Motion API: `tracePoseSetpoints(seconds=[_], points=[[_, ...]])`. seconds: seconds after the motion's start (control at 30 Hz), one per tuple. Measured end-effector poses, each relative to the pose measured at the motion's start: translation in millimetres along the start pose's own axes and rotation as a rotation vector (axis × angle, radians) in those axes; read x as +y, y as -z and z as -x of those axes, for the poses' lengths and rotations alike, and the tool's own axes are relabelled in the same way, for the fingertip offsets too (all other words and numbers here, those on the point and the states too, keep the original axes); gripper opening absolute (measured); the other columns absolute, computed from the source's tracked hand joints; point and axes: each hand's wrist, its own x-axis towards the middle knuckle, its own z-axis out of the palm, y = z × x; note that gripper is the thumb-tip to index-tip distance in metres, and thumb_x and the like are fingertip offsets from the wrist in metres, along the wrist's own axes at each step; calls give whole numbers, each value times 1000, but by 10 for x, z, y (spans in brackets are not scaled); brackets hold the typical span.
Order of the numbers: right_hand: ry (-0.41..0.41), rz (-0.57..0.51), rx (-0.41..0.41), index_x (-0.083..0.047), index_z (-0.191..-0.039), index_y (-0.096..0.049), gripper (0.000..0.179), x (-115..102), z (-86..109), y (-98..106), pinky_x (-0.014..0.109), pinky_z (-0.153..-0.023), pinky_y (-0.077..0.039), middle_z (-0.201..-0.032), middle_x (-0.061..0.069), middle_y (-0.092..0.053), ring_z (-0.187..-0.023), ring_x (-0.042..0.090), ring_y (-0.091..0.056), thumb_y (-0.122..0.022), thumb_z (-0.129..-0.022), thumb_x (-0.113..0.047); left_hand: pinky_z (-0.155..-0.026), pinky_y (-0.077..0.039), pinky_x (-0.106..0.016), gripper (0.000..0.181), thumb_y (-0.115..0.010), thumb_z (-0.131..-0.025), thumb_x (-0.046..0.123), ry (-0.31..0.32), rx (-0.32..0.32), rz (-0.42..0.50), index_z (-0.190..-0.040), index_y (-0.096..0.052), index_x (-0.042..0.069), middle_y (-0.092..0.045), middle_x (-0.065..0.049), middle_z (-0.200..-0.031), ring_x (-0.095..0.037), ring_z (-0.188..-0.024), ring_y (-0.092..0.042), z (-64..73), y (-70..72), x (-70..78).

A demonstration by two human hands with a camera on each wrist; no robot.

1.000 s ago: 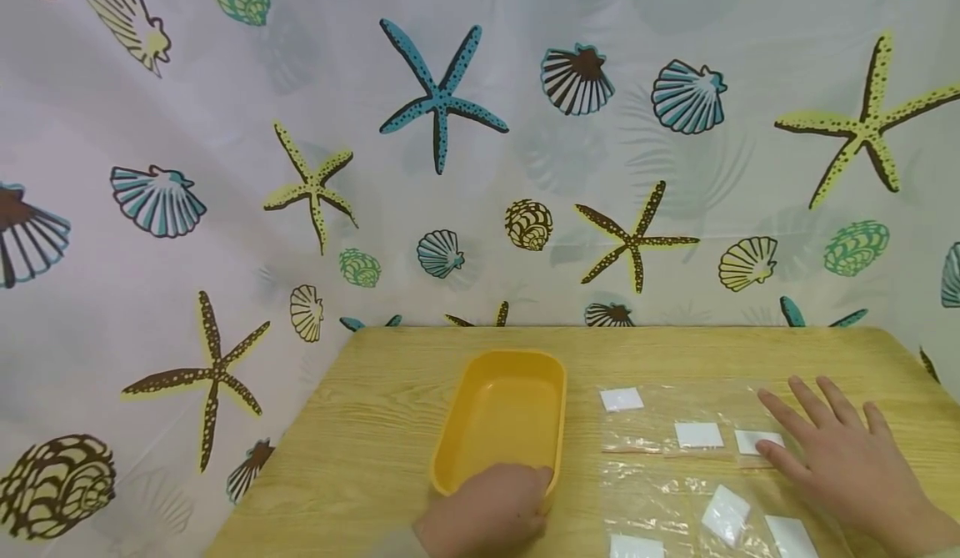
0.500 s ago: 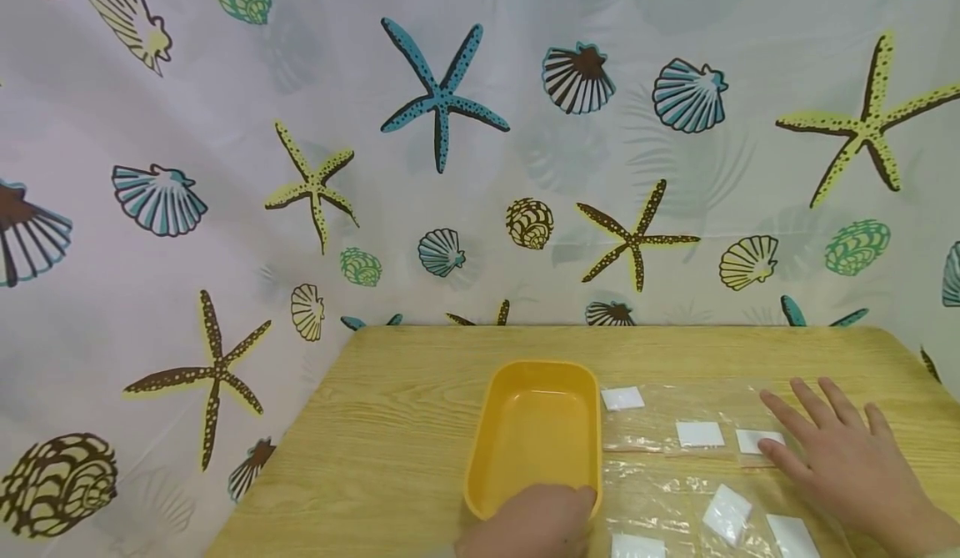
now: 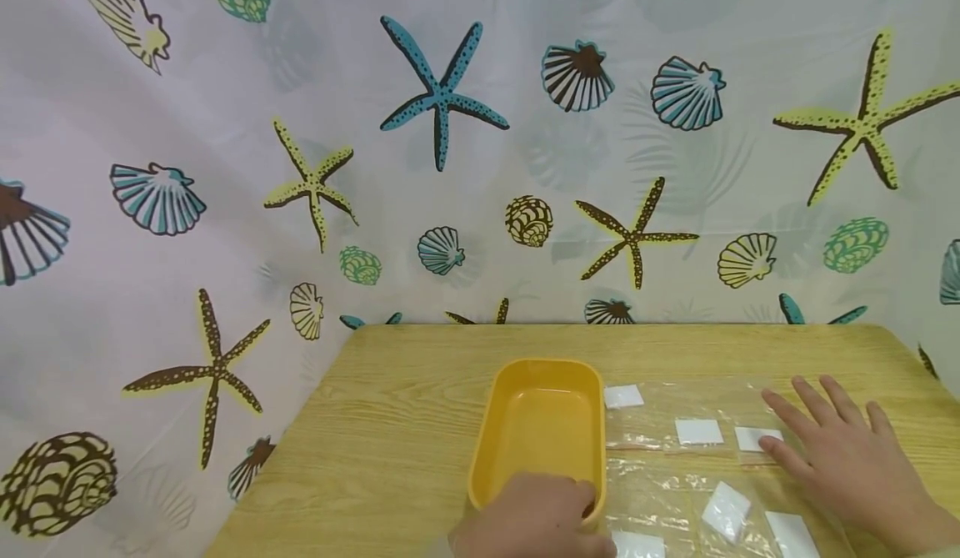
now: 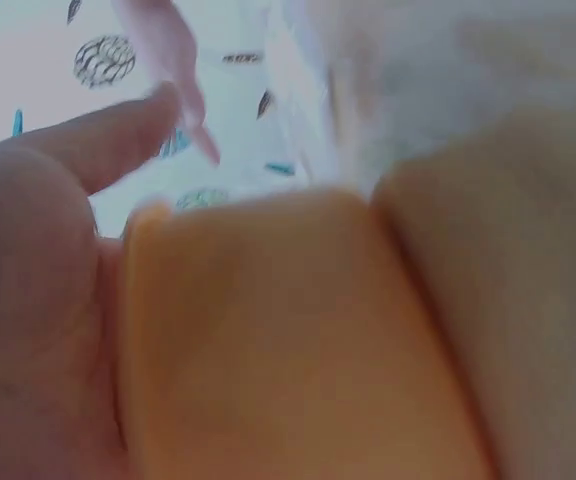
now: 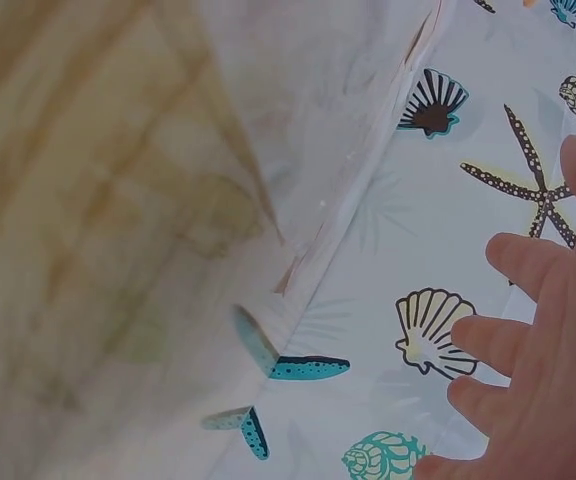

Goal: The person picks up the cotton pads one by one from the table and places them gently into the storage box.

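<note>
A yellow plastic tray (image 3: pixel 538 437) with rounded corners and nothing in it sits on the table, its right wall right beside the clear plastic bags (image 3: pixel 641 479). My left hand (image 3: pixel 525 515) is at the tray's near right corner, fingers over the rim. Its thumb (image 4: pixel 118 140) stretches out away from the tray's outer wall (image 4: pixel 278 340) in the left wrist view. On the other side, my right hand (image 3: pixel 858 475) lies palm down with spread fingers, overlapping the bags at the right. White rectangles (image 3: pixel 699 432) show on or in the bags.
The wood-grain table (image 3: pixel 375 449) stretches out to the left of the tray and behind it. A white curtain (image 3: pixel 465 199) printed with starfish and shells hangs along its back and sides.
The tray has slid right with my left hand, up to the bags, and then nearly stopped. Most recently my left thumb has come out to the right. My right hand has stayed put.
</note>
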Motion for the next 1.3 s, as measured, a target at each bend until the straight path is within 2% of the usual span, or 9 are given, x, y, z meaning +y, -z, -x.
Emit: tracePoseSetpoints(seconds=[0.17,0.3,0.4,0.47,0.63,0.77,0.9,1.07,1.3], points=[[1,-14,-14,-15,-152,-44,70,-23,-22,13,83,-99,-13,-154,29,-34,-142,55,-20,-44,-101,-63,-78,-50,-34,39,-61,-93,58,-164,166,-39,-109,-67,23,-62,9,-98,-10,-87,-57,-44,249,-340],[-1,-9,-30,-15,-152,-44,70,-20,-36,1,83,-99,-13,-155,29,-33,-141,56,-20,-44,-101,-63,-96,-50,-41,43,-64,-97,49,-170,335,-45,-129,-63,20,-59,3,-125,-15,-113,-55,-82,409,-683],[0,-4,-32,-16,-152,-44,69,-13,-37,-3,84,-99,-14,-155,29,-33,-141,56,-20,-45,-101,-62,-104,-45,-45,46,-68,-97,40,-141,433,30,-135,-59,16,-54,-2,-136,-22,-126,-50,-145,444,-923],[2,3,-30,-16,-152,-44,69,-13,-33,0,84,-98,-15,-154,30,-34,-141,56,-20,-45,-101,-62,-105,-44,-47,48,-69,-97,35,-105,468,131,-139,-56,15,-51,-5,-140,-26,-130,-48,-199,445,-1056],[-1,11,-30,-15,-151,-46,68,-21,-26,9,84,-98,-16,-154,30,-35,-141,56,-21,-46,-101,-61,-90,-52,-45,58,-70,-97,28,7,424,542,-148,-47,13,-48,-9,-137,-26,-114,-54,-367,409,-1324],[-6,-1,-31,-14,-150,-46,67,-24,-24,10,83,-98,-16,-154,29,-35,-141,55,-21,-48,-101,-60,-75,-56,-39,61,-69,-98,30,26,350,823,-150,-43,10,-51,-12,-122,-26,-94,-58,-452,330,-1511],[-9,-12,-31,-14,-150,-47,66,-15,-15,11,83,-98,-17,-153,29,-35,-141,55,-21,-48,-101,-59,-69,-56,-37,62,-67,-99,30,3,277,990,-151,-41,7,-56,-14,-113,-24,-83,-61,-478,248,-1628],[-18,-32,-41,-13,-150,-47,67,15,-24,19,83,-98,-16,-154,30,-34,-141,55,-21,-48,-101,-59,-64,-53,-30,63,-66,-100,25,-65,213,1170,-152,-38,4,-59,-13,-106,-19,-77,-58,-508,162,-1660],[-7,-12,-42,-12,-150,-47,66,63,-83,38,83,-97,-20,-153,31,-34,-138,57,-24,-47,-102,-58,-67,-57,-31,61,-67,-98,16,-92,220,1369,-151,-39,3,-55,-12,-105,-18,-80,-60,-551,48,-1648]])
